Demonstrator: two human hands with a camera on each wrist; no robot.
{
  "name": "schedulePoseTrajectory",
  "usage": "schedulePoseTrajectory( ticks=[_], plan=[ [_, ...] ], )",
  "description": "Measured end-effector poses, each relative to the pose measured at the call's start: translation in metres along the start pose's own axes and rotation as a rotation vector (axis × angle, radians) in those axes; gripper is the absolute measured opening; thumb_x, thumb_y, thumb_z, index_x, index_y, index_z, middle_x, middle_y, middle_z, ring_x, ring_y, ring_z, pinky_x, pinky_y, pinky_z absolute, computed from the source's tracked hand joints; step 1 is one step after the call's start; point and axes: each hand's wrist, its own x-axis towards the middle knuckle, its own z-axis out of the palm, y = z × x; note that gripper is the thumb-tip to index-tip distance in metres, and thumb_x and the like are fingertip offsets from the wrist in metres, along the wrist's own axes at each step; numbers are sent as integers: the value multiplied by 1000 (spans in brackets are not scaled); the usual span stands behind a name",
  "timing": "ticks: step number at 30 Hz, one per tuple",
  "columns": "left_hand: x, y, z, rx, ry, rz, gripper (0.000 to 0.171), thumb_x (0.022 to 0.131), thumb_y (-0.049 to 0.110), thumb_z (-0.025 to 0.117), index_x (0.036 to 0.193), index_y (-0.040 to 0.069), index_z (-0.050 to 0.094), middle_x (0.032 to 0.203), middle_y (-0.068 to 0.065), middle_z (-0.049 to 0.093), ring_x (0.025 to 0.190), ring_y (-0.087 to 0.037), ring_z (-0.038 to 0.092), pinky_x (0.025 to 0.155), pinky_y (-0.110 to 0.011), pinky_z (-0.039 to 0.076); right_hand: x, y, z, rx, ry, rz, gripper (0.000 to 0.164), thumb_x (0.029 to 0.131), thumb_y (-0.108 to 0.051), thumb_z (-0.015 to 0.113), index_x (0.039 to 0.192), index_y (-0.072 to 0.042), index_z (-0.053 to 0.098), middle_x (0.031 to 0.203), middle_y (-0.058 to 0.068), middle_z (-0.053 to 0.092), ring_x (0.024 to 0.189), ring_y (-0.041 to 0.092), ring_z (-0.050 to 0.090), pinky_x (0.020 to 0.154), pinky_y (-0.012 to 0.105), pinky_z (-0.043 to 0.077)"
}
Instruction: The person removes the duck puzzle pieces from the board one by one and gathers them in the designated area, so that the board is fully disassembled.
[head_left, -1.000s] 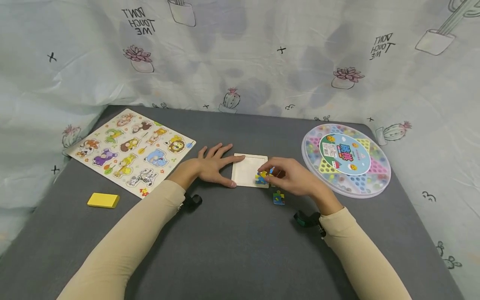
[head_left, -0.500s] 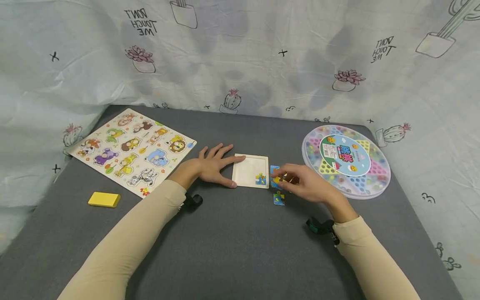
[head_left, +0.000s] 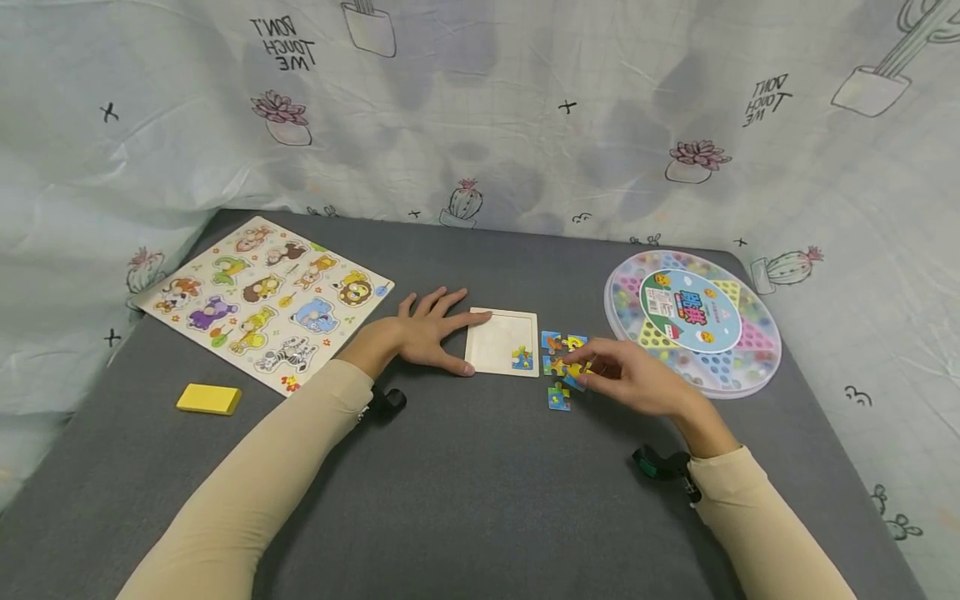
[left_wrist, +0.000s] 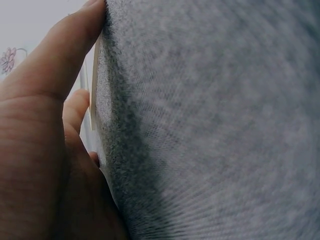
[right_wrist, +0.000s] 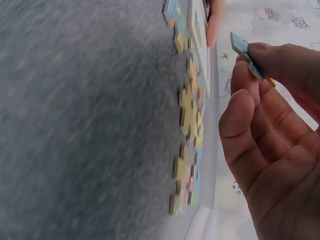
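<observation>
My left hand [head_left: 429,337] lies with spread fingers at the left side of a small, pale wooden puzzle tray [head_left: 491,343], index finger and thumb at its edge. One blue and yellow jigsaw piece [head_left: 522,358] sits in the tray's near right corner. Just right of the tray, my right hand [head_left: 633,375] pinches a blue puzzle piece [right_wrist: 241,46] between thumb and fingertips, over several loose jigsaw pieces [head_left: 552,341]. The right wrist view shows the held piece tilted, raised off the row of yellow and blue pieces [right_wrist: 188,112]. Another loose piece [head_left: 558,397] lies nearest to me.
An animal puzzle board [head_left: 262,300] lies at the left, with a yellow block [head_left: 208,399] in front of it. A round, clear-lidded board game box [head_left: 693,321] is at the right. Behind the grey table [head_left: 480,500] hangs a printed white curtain [head_left: 525,125].
My right hand has moved right, away from the tray, leaving the corner piece there, and now holds a piece over the loose ones. The left hand stays where it was.
</observation>
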Motion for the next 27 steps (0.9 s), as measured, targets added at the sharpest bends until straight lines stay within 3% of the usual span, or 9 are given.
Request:
schedulePoseTrajectory(
  ticks=[9,27],
  plan=[
    [-2,0,0,12,-7,-11,98,84,80,61,161,55,7,171,8,-20,157,-30,-23,117,-69,-10,-12,8,2,21,-20,25,24,100,-6,66,124,-6,69,107,3,72,80,19,69,70,28,56],
    [1,-1,2,12,-1,-5,97,86,77,62,162,54,6,172,7,-19,157,-30,-22,117,-69,-12,-24,15,1,36,-84,-47,27,99,-2,67,126,-5,72,107,2,71,83,14,66,73,25,56]
  ],
)
